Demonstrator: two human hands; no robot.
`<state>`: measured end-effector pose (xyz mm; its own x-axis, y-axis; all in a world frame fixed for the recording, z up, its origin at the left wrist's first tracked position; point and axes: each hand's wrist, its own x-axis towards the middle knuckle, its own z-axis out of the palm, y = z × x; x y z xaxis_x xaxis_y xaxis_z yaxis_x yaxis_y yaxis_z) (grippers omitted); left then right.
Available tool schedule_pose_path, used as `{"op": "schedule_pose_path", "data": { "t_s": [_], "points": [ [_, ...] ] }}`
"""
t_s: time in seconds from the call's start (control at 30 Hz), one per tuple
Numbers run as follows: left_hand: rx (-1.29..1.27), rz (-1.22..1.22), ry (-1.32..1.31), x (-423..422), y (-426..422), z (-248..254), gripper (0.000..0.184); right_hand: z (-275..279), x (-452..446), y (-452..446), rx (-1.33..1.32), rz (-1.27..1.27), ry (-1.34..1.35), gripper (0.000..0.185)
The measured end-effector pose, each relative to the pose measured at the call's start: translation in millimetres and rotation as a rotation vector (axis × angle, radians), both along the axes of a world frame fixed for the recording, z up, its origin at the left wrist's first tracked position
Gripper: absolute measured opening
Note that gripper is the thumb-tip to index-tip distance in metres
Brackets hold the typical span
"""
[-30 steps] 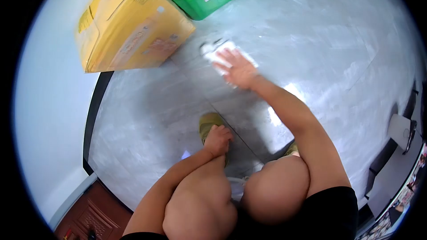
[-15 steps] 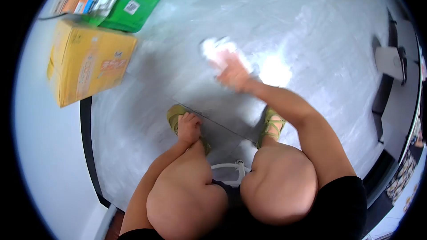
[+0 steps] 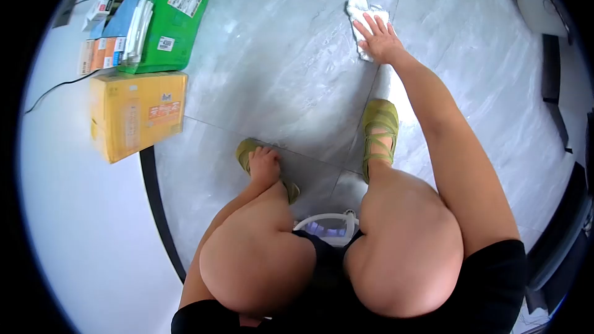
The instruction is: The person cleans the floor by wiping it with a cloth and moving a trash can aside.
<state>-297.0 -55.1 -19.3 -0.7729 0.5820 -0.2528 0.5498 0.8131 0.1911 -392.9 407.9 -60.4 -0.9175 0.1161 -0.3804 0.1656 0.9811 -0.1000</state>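
Observation:
My right hand (image 3: 378,42) lies flat with its fingers spread, pressing on a folded white cloth (image 3: 361,12) on the grey floor. The arm is stretched forward past the right shoe (image 3: 379,117), which is olive green with crossed straps. On the left side, my left hand (image 3: 265,167) rests over the top of the left foot, against the matching left shoe (image 3: 245,150). Its fingers are loosely bent and slightly apart, and I see nothing held in them.
A yellow cardboard box (image 3: 139,111) stands by the left wall, beside a green box (image 3: 176,25) and smaller packages. A whitish bin (image 3: 539,15) is at the far right. Below my legs shows a white curved frame (image 3: 322,218).
My right hand and the cloth have moved forward and to the right across the floor. The right foot has shifted forward. My left hand stays at the left foot. The view has tilted.

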Motion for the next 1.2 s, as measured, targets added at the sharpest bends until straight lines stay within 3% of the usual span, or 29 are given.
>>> {"op": "schedule_pose_path", "data": {
  "t_s": [0.1, 0.17, 0.23, 0.3, 0.43, 0.47, 0.53, 0.63, 0.7, 0.73, 0.8, 0.9, 1.0, 1.07, 1.2],
  "points": [
    [-0.041, -0.089, -0.178, -25, 6, 10, 0.008, -2, 5, -10, 0.025, 0.016, 0.009, 0.059],
    [0.025, -0.198, -0.094, -62, 34, 28, 0.007, 1, 11, -18, 0.020, 0.056, 0.018, 0.060],
    [-0.017, -0.345, 0.234, -101, 69, 51, 0.008, 8, 19, -26, 0.007, 0.129, 0.018, 0.060],
    [0.264, -0.206, 0.196, -127, 92, 36, 0.008, 8, 25, -24, 0.004, 0.195, 0.021, 0.061],
    [0.259, -0.178, 0.166, -142, 100, 7, 0.009, 11, 18, 7, 0.009, 0.320, -0.014, 0.059],
    [0.285, -0.154, 0.139, -146, 99, 8, 0.009, 9, 11, 11, 0.100, 0.230, -0.061, 0.059],
    [0.319, -0.125, 0.076, -147, 93, 7, 0.009, -25, 4, 38, 0.121, -0.089, 0.113, 0.062],
    [0.368, -0.111, 0.007, -157, 87, 6, 0.008, -34, -15, 59, 0.080, -0.446, 0.191, 0.065],
    [0.418, -0.083, -0.067, -157, 87, 5, 0.007, -38, -36, 49, 0.098, -0.584, 0.184, 0.066],
    [0.324, -0.110, -0.086, -157, 88, 3, 0.007, -39, -45, 45, 0.113, -0.655, 0.187, 0.067],
    [0.132, -0.169, -0.116, -166, 91, -3, 0.007, -48, -62, 22, 0.153, -0.439, 0.195, 0.067],
    [0.203, -0.195, -0.108, -168, 94, -2, 0.008, -20, -79, -48, 0.057, -0.149, 0.054, 0.065],
    [0.488, -0.148, -0.108, -172, 87, -8, 0.006, 8, -91, -98, -0.057, 0.157, -0.042, 0.067],
    [0.474, -0.171, -0.084, -171, 85, -13, 0.005, 12, -107, -112, -0.037, 0.306, -0.102, 0.070],
    [0.423, -0.175, -0.085, -183, 88, -14, 0.008, 21, -129, -142, -0.181, 0.665, 0.043, 0.069]
  ]
}}
